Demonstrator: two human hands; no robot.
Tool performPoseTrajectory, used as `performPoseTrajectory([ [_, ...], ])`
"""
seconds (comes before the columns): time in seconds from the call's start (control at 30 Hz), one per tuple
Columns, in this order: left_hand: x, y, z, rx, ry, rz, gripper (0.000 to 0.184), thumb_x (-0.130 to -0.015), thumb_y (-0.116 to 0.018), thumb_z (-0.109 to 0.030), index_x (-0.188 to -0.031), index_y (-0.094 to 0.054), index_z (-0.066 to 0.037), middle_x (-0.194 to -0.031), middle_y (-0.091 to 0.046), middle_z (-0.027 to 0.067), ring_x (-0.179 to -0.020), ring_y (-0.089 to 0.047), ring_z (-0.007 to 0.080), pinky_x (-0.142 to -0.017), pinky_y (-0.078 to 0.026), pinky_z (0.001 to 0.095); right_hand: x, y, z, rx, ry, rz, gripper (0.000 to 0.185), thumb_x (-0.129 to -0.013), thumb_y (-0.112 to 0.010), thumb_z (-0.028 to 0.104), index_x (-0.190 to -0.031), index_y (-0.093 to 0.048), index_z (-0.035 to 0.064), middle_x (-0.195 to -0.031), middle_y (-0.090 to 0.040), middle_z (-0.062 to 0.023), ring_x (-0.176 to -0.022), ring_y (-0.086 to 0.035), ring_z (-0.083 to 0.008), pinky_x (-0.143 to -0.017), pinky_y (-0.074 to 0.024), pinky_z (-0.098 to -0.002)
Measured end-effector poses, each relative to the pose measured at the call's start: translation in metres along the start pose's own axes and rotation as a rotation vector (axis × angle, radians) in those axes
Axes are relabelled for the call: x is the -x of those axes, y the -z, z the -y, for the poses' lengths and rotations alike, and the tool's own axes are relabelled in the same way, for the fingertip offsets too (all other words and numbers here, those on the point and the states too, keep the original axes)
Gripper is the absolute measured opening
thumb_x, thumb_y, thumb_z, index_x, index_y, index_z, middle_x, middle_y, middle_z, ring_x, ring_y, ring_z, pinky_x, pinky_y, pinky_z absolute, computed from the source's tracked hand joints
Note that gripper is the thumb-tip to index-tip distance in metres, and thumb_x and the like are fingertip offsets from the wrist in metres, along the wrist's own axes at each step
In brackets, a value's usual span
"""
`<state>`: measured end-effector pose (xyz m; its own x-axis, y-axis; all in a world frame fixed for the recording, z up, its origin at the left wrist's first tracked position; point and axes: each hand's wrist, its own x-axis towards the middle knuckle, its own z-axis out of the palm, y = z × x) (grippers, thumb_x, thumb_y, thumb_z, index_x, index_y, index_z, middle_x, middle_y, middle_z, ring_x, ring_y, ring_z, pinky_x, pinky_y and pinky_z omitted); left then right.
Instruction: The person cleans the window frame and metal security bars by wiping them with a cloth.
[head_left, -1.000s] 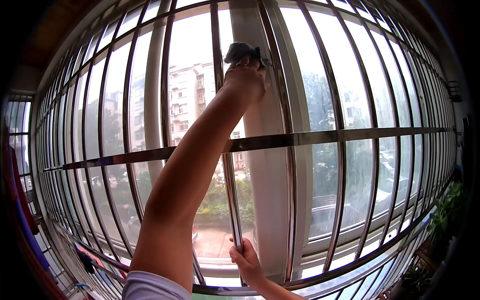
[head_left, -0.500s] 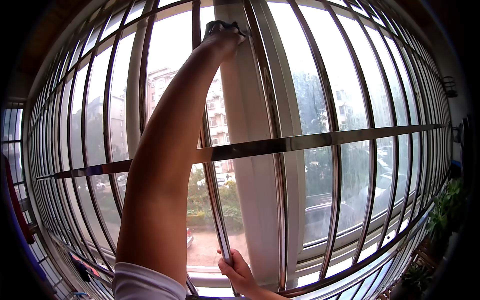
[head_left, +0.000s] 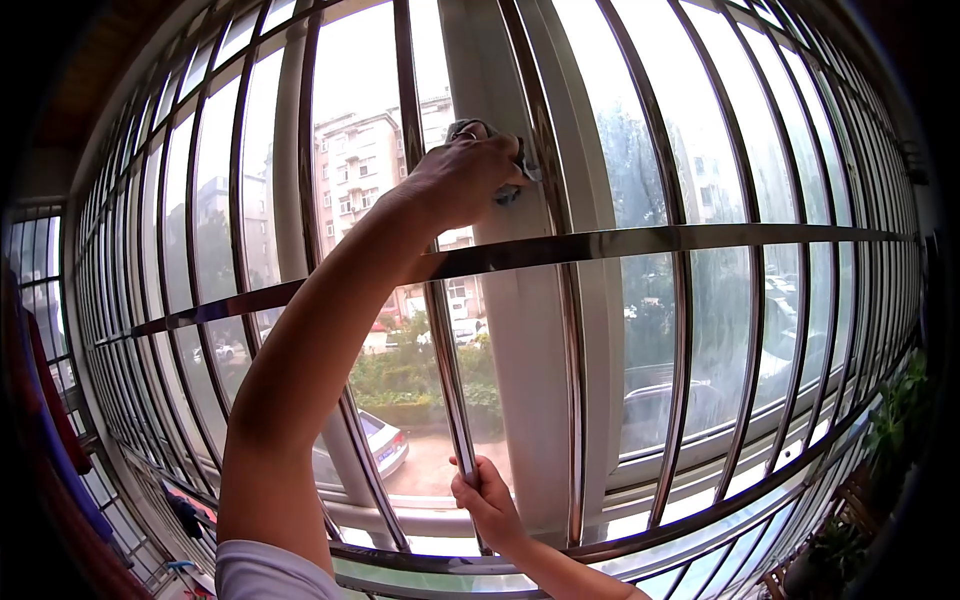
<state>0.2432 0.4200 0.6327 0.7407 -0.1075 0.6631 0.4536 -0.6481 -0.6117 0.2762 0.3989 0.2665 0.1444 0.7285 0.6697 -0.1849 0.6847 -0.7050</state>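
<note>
My left hand (head_left: 468, 178) reaches up through the window bars, above the crossbar. Its fingers are closed around a crumpled grey cloth (head_left: 527, 163), pressed against the white window frame post (head_left: 532, 390); part of the cloth is hidden behind the hand. Lower down, my right hand (head_left: 492, 503) grips an upright metal bar (head_left: 451, 385), its thumb and fingers wrapped round it. A flat metal crossbar (head_left: 590, 244) runs in front of the post, between the two hands.
Upright metal bars span the whole view. To the right, a streaked glass pane (head_left: 650, 340) sits behind them. Green potted plants (head_left: 895, 425) stand at the lower right, and hanging fabric (head_left: 50, 385) is at the left edge. Outside are buildings and a parked car (head_left: 380, 445).
My left hand has come down along the post with the cloth, from near the top to just above the crossbar. My right hand keeps its grip on the bar. The view has shifted slightly.
</note>
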Motion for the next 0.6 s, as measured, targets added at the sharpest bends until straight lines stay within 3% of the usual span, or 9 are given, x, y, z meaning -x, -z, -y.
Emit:
performPoseTrajectory([
  [0.2,0.012,-0.009,0.0,0.199,-0.126,0.111,0.035,-0.077,-0.062,0.004,-0.106,-0.07,-0.015,-0.107,-0.057,-0.002,-0.104,-0.052,0.0202,-0.09,-0.047,0.0342,0.0,-0.003,0.001,-0.016,0.022,-0.016,0.032,-0.095,-0.052,0.009,-0.124,-0.042,0.0007,-0.079,-0.044,0.0025,-0.07,-0.04,-0.005,-0.066,-0.0367,-0.0199],
  [0.33,0.005,-0.005,-0.003,0.107,-0.222,0.281,0.033,-0.076,-0.061,0.007,-0.099,-0.072,-0.013,-0.104,-0.061,-0.0004,-0.103,-0.051,0.0206,-0.092,-0.044,0.032,0.001,-0.007,0.003,-0.046,0.021,-0.053,0.032,-0.094,-0.053,0.01,-0.124,-0.044,0.0014,-0.08,-0.045,0.0033,-0.071,-0.041,-0.0043,-0.066,-0.0375,-0.0193],
  [0.4,0.006,-0.01,0.002,0.228,-0.195,0.146,0.032,-0.075,-0.059,0.01,-0.094,-0.073,-0.011,-0.1,-0.063,0.0021,-0.103,-0.053,0.0216,-0.092,-0.045,0.0322,0.0,-0.007,0.002,-0.029,0.036,-0.061,0.032,-0.094,-0.053,0.011,-0.123,-0.045,0.0018,-0.078,-0.045,0.0037,-0.07,-0.041,-0.0039,-0.065,-0.0373,-0.019],
  [0.43,0.007,-0.003,0.005,0.24,-0.2,0.136,0.04,-0.071,-0.057,0.013,-0.099,-0.072,-0.012,-0.107,-0.064,0.0068,-0.108,-0.054,0.0253,-0.094,-0.045,0.034,0.0,-0.007,0.004,-0.006,0.031,-0.062,0.031,-0.094,-0.053,0.011,-0.123,-0.045,0.0019,-0.077,-0.043,0.0042,-0.069,-0.04,-0.0035,-0.064,-0.0365,-0.0182],
  [0.47,0.01,-0.011,0.016,0.233,-0.236,-0.075,0.037,-0.071,-0.059,0.013,-0.097,-0.072,-0.011,-0.103,-0.066,0.0078,-0.104,-0.057,0.0255,-0.093,-0.046,0.0352,-0.001,-0.007,0.004,-0.01,0.025,-0.069,0.031,-0.094,-0.053,0.011,-0.123,-0.045,0.0019,-0.077,-0.043,0.0042,-0.069,-0.04,-0.0035,-0.064,-0.0365,-0.0182],
  [0.53,0.035,-0.004,0.015,0.207,-0.105,-0.483,0.04,-0.071,-0.057,0.015,-0.098,-0.072,-0.01,-0.103,-0.066,0.0076,-0.103,-0.058,0.0247,-0.091,-0.048,0.0348,-0.001,-0.008,0.002,0.077,0.024,-0.093,0.031,-0.094,-0.053,0.011,-0.123,-0.046,0.0019,-0.076,-0.041,0.0048,-0.068,-0.039,-0.0031,-0.063,-0.0356,-0.0175],
  [0.6,0.068,-0.003,-0.003,0.489,0.04,-0.743,0.04,-0.071,-0.057,0.015,-0.099,-0.071,-0.01,-0.101,-0.067,0.0066,-0.099,-0.06,0.0245,-0.089,-0.049,0.0343,-0.001,-0.008,-0.001,0.082,0.048,-0.105,0.029,-0.094,-0.052,0.01,-0.122,-0.046,0.0018,-0.075,-0.041,0.0052,-0.067,-0.038,-0.0029,-0.062,-0.0349,-0.0176],
])
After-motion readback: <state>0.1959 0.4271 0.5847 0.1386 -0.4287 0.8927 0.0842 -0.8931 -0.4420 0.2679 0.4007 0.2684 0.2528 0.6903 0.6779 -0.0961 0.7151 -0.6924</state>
